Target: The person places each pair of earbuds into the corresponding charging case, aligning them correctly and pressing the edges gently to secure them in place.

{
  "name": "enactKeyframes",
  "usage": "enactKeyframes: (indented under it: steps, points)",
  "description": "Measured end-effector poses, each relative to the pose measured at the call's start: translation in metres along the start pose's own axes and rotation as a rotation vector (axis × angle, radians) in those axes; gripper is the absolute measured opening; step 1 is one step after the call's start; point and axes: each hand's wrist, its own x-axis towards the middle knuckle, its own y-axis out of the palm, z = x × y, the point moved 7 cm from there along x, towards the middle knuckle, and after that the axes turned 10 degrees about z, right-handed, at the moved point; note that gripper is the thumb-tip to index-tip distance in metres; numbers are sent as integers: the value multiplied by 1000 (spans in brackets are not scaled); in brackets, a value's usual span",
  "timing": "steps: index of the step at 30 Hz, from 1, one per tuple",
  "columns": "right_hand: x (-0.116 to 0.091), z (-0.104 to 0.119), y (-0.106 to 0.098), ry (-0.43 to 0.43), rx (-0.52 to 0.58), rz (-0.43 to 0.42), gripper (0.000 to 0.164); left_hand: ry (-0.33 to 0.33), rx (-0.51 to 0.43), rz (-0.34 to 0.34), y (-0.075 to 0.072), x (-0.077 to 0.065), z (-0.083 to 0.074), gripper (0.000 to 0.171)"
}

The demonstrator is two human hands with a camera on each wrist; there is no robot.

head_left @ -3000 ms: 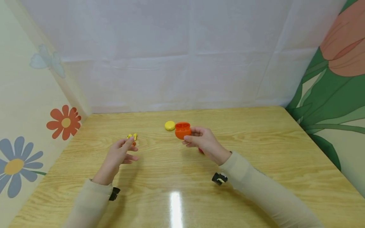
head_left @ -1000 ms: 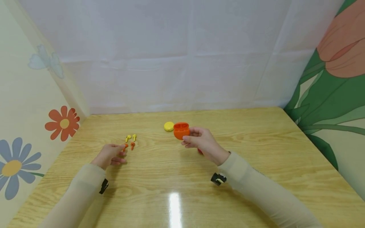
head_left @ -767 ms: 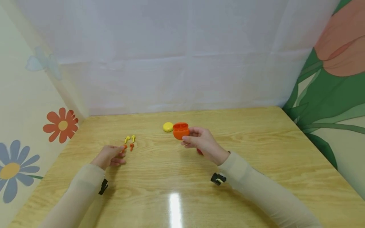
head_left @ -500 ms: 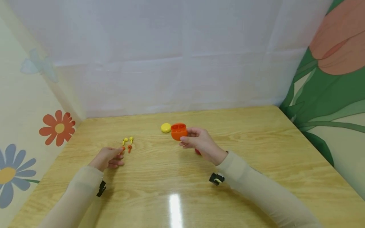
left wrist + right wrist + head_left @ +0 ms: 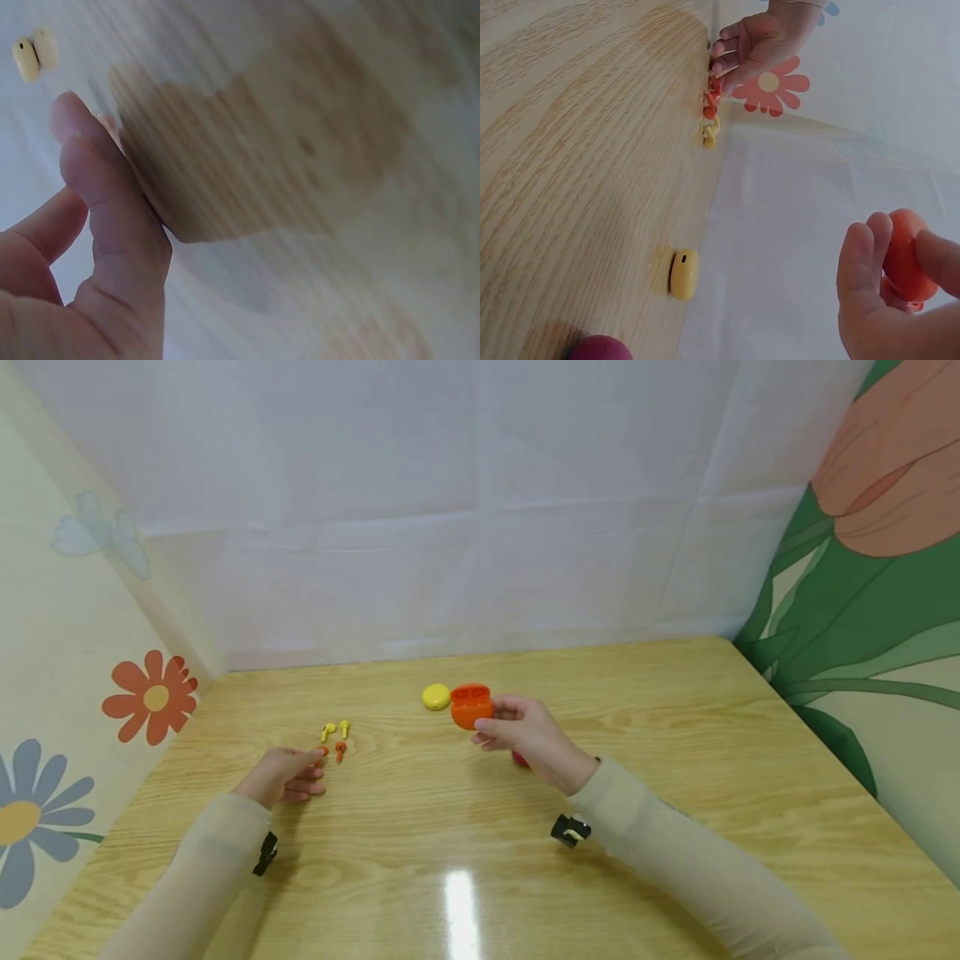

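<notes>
My left hand [image 5: 281, 774] is low over the table at the left, thumb and fingertips pinching an orange earbud [image 5: 322, 751] that they partly cover. Another orange earbud [image 5: 341, 751] lies just right of it, and two yellow earbuds [image 5: 328, 732] lie behind. In the left wrist view, the fingers [image 5: 112, 202] are seen near the tabletop, and the pinched earbud is hardly visible. My right hand [image 5: 528, 732] holds an orange earbud case [image 5: 471, 710] above the table, its lid raised. From the right wrist, the case [image 5: 909, 255] shows between thumb and fingers.
A closed yellow case [image 5: 436, 697] sits behind and left of the orange one. Under my right hand is a rounded magenta object [image 5: 600, 349], mostly hidden in the head view. A white cloth [image 5: 480, 527] hangs along the table's back edge; floral panels flank both sides.
Since three seconds ago my left hand has moved left and down to the orange earbud, staying there over the last second. The right hand keeps holding the open case. The head view has shifted slightly.
</notes>
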Motion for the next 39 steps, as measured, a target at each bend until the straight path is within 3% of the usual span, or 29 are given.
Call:
enactKeyframes:
  steps: [8, 17, 26, 33, 39]
  points:
    - [0, 1, 1, -2, 1, 3, 31, -28, -3, -16, 0, 1, -1, 30]
    - [-1, 2, 1, 2, -12, -2, 31, -11, 23, -2, 3, -1, -5, 20]
    - [0, 1, -1, -8, -3, 3, 32, -20, -15, -36, -3, 3, 2, 17]
    - [-1, 0, -3, -11, -4, -8, 31, 37, -12, -20, -2, -3, 0, 21]
    - [-1, 0, -3, -16, -1, -5, 31, 73, -31, -16, 3, -13, -6, 38]
